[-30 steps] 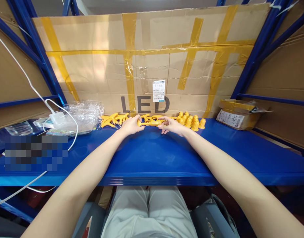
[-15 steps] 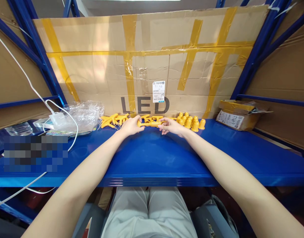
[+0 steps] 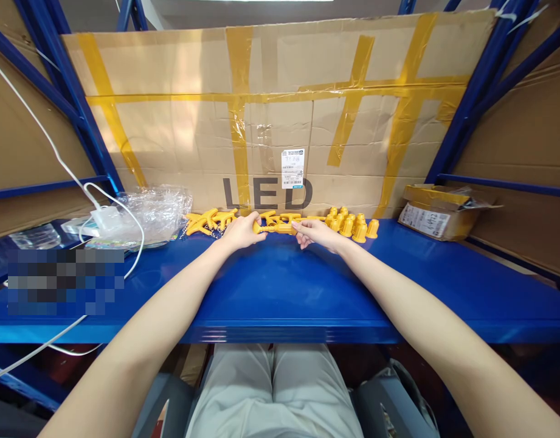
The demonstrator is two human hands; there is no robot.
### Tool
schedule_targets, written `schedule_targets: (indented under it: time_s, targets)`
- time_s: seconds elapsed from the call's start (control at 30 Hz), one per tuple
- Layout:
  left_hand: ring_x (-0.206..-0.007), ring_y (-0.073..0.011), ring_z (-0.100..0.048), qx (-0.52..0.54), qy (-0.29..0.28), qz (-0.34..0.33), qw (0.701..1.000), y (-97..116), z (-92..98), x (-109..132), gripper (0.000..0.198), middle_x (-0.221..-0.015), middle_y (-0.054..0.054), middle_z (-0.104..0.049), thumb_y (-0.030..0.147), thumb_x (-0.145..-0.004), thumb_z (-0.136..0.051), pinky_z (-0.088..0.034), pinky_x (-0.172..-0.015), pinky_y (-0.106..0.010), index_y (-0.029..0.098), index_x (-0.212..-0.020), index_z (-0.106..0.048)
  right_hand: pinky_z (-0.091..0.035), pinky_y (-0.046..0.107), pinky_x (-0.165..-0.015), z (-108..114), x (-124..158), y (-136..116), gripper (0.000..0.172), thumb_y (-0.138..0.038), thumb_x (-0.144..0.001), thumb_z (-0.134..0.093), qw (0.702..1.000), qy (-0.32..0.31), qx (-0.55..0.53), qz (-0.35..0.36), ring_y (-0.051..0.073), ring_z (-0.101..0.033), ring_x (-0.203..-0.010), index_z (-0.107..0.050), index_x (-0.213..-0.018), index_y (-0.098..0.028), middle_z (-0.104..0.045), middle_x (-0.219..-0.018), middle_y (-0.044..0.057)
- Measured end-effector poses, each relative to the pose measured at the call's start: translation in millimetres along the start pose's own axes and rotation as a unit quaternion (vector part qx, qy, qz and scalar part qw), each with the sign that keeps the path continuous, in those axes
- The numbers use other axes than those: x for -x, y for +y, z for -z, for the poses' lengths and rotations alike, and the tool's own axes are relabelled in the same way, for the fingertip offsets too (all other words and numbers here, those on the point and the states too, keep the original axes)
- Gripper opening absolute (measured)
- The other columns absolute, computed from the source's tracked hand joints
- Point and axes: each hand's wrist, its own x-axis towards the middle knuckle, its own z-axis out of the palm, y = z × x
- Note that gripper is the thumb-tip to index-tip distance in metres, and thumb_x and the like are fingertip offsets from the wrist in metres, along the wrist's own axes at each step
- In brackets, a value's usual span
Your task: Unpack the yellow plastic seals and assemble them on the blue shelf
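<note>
Between my two hands is a long, narrow yellow plastic part (image 3: pixel 278 229), held level just above the blue tabletop (image 3: pixel 280 286). My left hand (image 3: pixel 241 232) is closed around its left end. At its right end, the thumb and fingers of my right hand (image 3: pixel 315 233) pinch it. The exact kind of part is too small to tell. Behind and left of my left hand lies a pile of branched yellow plastic pieces (image 3: pixel 202 221) with small metal chains. More yellow pieces (image 3: pixel 289 216) lie behind the held part. Right of my right hand stand several yellow bell-shaped caps (image 3: pixel 359 231).
Clear plastic bags (image 3: pixel 156 213) and a white plug with a cable (image 3: pixel 107 218) lie at the left. A small open carton (image 3: pixel 437 213) sits at the right. A large taped cardboard sheet (image 3: pixel 179 140) stands across the back, between blue rack posts (image 3: pixel 466 115).
My right thumb and fingers have shifted slightly and now press on the right end of the yellow part. My left hand has stayed in place.
</note>
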Motion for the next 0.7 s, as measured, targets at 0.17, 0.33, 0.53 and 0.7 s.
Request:
schedule_targets:
  time_s: [0.17, 0.33, 0.53, 0.7]
  targets:
    - [-0.068, -0.022, -0.061, 0.012, -0.012, 0.008, 1.0, 0.3, 1.4, 0.5, 0.033, -0.065, 0.002, -0.062, 0.047, -0.072, -0.06, -0.042, -0.067, -0.03, 0.026, -0.095, -0.052, -0.052, 0.019, -0.051, 1.4, -1.2, 3.1, 0.035, -0.05, -0.084, -0.065, 1.0, -0.014, -0.006, -0.003, 0.01, -0.064, -0.056, -0.061, -0.085, -0.015, -0.069, -0.077, 0.005]
    - [-0.07, -0.0223, -0.062, 0.004, 0.0, 0.014, 1.0, -0.1, 3.1, 1.3, 0.033, -0.065, 0.002, -0.063, 0.047, -0.071, -0.061, -0.04, -0.063, -0.029, 0.026, -0.094, -0.053, -0.053, 0.021, -0.057, 2.0, -4.2, 6.4, 0.048, -0.026, -0.074, -0.079, 0.999, 0.014, -0.008, 0.035, 0.01, -0.067, -0.061, -0.058, -0.116, -0.018, -0.072, -0.095, 0.004]
    - [-0.066, -0.0212, -0.061, -0.001, -0.01, 0.011, 1.0, 0.6, 2.3, 0.9, 0.035, -0.065, 0.002, -0.063, 0.049, -0.072, -0.06, -0.041, -0.063, -0.029, 0.026, -0.098, -0.053, -0.051, 0.021, -0.055, 0.4, -0.8, 0.6, 0.023, -0.035, -0.082, -0.071, 0.999, -0.004, -0.012, 0.031, 0.012, -0.066, -0.056, -0.063, -0.083, -0.014, -0.071, -0.069, 0.004]
    - [-0.069, -0.0221, -0.062, -0.028, -0.008, 0.007, 1.0, -1.2, -0.4, -0.5, 0.036, -0.068, 0.001, -0.063, 0.05, -0.073, -0.059, -0.042, -0.065, -0.03, 0.026, -0.098, -0.053, -0.048, 0.017, -0.052, -3.3, 2.3, -2.3, 0.027, -0.035, -0.086, -0.068, 0.999, -0.015, -0.044, 0.012, 0.01, -0.065, -0.052, -0.061, -0.072, -0.013, -0.071, -0.065, 0.005]
